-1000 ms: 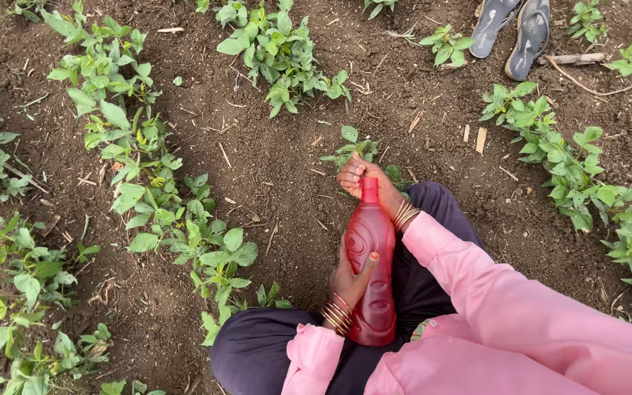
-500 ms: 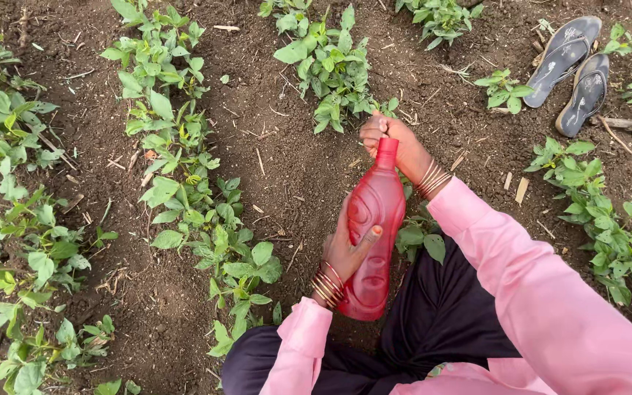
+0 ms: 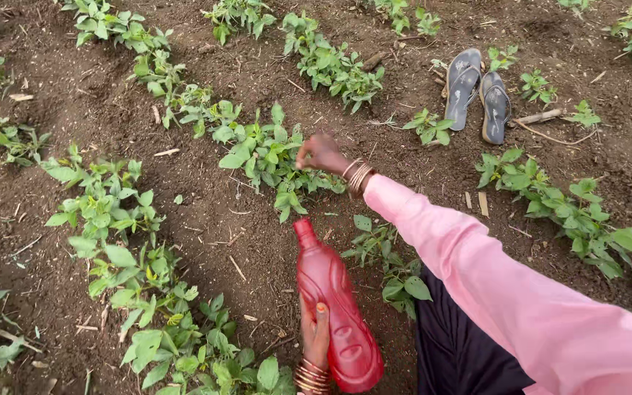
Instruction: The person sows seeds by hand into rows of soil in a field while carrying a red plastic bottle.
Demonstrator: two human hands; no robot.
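Your left hand (image 3: 314, 330) grips a red bottle (image 3: 334, 311) of glossy, moulded plastic. Shiny metal bangles (image 3: 358, 175) ring your wrist above a smooth, matt pink cloth sleeve (image 3: 477, 256). The soil (image 3: 206, 219) looks crumbly and rough; the grey sandals (image 3: 478, 95), upper right, look rubbery and matt.

The left hand (image 3: 314, 333) is curled in a grip low down; the right hand (image 3: 321, 153) reaches forward, arm outstretched.

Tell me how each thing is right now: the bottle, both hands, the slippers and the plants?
Bottle: red, tilted, its top uncovered, held by the left hand.
Left hand: wrapped around the bottle's lower part.
Right hand: stretched out over the plants, fingers closed; what it holds is hidden.
Slippers: off, lying side by side on the soil.
Plants: green, rooted in rows.
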